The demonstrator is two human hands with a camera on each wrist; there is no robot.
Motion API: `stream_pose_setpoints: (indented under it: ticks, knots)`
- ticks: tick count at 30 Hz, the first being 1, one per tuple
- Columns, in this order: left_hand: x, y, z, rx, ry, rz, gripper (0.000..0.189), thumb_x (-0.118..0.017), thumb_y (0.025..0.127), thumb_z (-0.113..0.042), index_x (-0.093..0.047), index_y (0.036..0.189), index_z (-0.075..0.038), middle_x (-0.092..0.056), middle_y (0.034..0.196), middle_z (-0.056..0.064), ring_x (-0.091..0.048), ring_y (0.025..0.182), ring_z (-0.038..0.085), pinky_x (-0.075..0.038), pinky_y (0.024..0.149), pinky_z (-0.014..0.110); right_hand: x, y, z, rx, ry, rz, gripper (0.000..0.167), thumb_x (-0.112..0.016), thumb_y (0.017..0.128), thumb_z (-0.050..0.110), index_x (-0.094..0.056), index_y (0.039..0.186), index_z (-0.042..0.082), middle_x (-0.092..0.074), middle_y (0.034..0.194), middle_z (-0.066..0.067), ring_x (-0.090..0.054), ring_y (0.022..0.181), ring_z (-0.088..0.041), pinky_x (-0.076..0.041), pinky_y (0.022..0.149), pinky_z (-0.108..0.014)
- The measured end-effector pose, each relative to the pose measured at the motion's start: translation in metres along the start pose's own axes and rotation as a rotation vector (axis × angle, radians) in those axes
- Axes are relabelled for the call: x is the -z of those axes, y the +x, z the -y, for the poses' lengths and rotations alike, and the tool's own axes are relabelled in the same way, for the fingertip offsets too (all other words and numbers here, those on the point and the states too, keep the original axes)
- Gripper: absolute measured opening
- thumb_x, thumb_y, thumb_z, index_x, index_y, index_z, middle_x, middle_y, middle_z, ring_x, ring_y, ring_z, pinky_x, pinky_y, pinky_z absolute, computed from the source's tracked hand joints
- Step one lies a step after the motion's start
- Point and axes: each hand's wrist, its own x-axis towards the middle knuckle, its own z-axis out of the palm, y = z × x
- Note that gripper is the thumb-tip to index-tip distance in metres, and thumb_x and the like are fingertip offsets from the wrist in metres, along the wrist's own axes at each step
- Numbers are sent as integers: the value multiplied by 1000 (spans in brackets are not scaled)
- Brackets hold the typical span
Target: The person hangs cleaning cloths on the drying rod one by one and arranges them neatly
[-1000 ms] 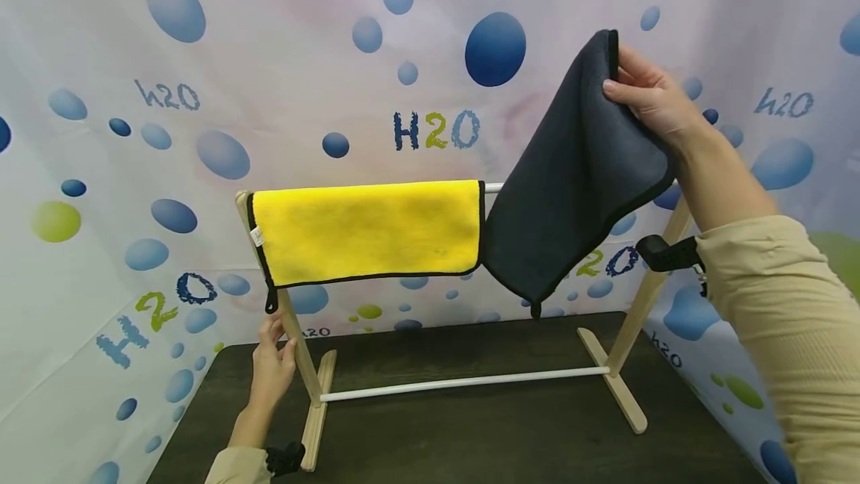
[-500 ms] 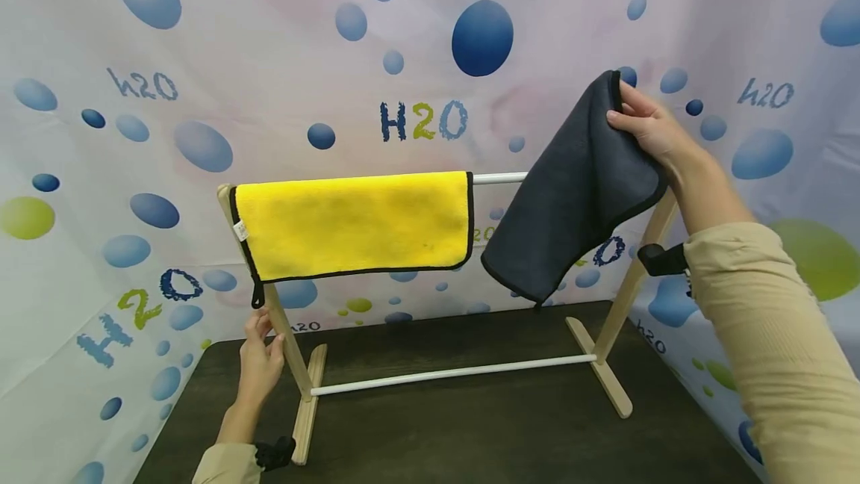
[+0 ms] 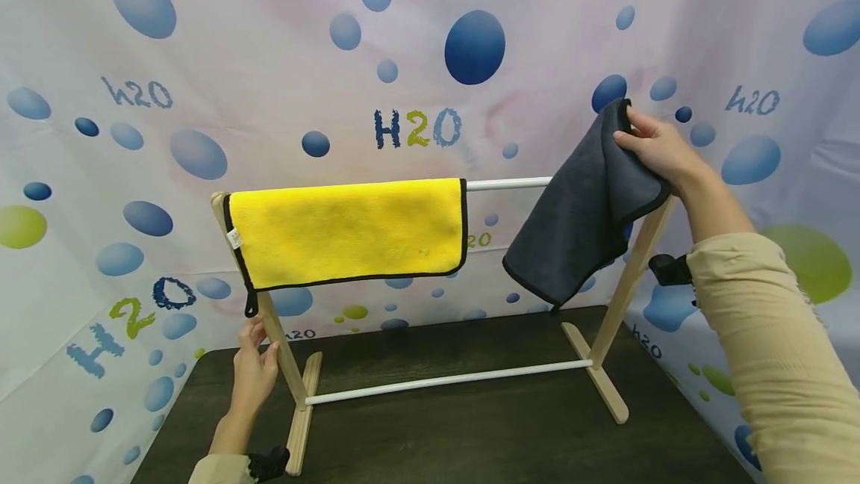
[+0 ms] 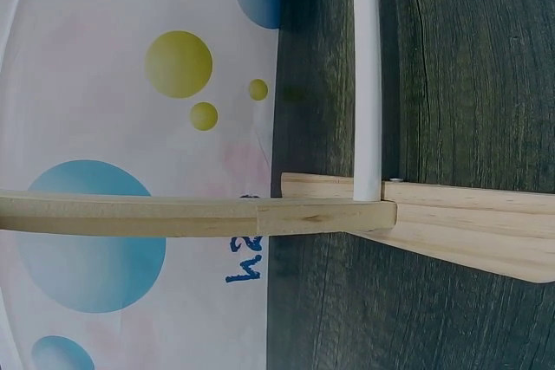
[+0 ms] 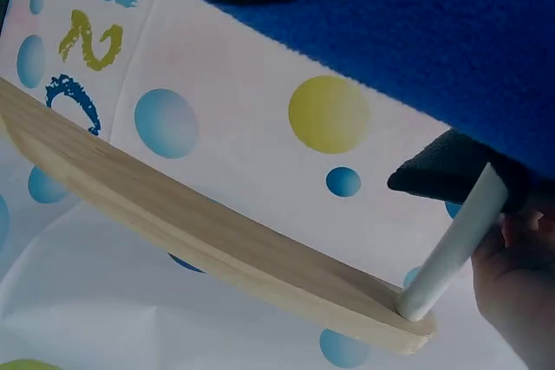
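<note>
Head view: pinching dark grey, black-edged fabric cloth (image 3: 567, 219) by its upper edge with right hand (image 3: 668, 155), likely for a loose drape near white round rod (image 3: 507, 184). With left hand (image 3: 251, 373) beside pale wooden upright (image 3: 281, 342), perhaps for steadying; can't tell if gripping.

A screened-off tabletop set was shown; the kind of building around it could not be told. A dark, wood-grained table (image 3: 470, 439) was closed in by pale sheeting (image 3: 269, 58), hung past the back edge and beside the left and right edges. Blue and green bubbles (image 3: 475, 47) and "H2O" lettering (image 3: 418, 128) were printed on it, bathroom fashion. A household note was added by a wooden rack (image 3: 449, 381), stood between the side edges and draped with a yellow cloth (image 3: 349, 234).
</note>
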Motion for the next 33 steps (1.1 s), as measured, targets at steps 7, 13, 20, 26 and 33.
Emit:
stream_pose_setpoints:
  ticks: [7,13,20,26,33]
  knots:
    - [5,1,2,-12,17,-11,60,-52,75,27,-24,124,7,-52,104,35,-53,93,51,-49,72,16,-7,2,1,29,-62,30,61,-34,95,46,2,143,36,-7,150,-21,-18,130,-40,-18,104,-54]
    - [6,3,1,36,-17,-9,59,-50,76,26,-23,125,6,-51,106,34,-52,96,50,-38,75,3,-11,4,0,47,-71,18,58,-32,95,45,1,143,36,-9,149,-22,-20,126,-39,-19,102,-52]
    - [-6,3,-2,11,-50,-45,60,-48,74,29,-25,124,6,-50,107,36,-53,98,51,-46,72,53,-6,1,-9,67,-108,21,59,-30,96,45,3,143,35,-6,148,-24,-18,127,-43,-16,103,-57]
    - [-8,3,-7,53,-90,-34,54,-45,78,25,-27,126,6,-49,112,35,-50,104,52,-45,76,54,-3,1,-15,65,-94,31,63,-31,94,47,8,142,33,1,147,-26,-11,130,-45,-12,104,-60]
    - [-3,0,-19,150,-124,-29,52,-47,83,18,-29,130,5,-43,124,34,-45,112,48,-44,82,57,-4,3,-15,83,-112,39,65,-31,95,46,9,142,28,6,147,-24,-1,133,-45,-6,105,-61]
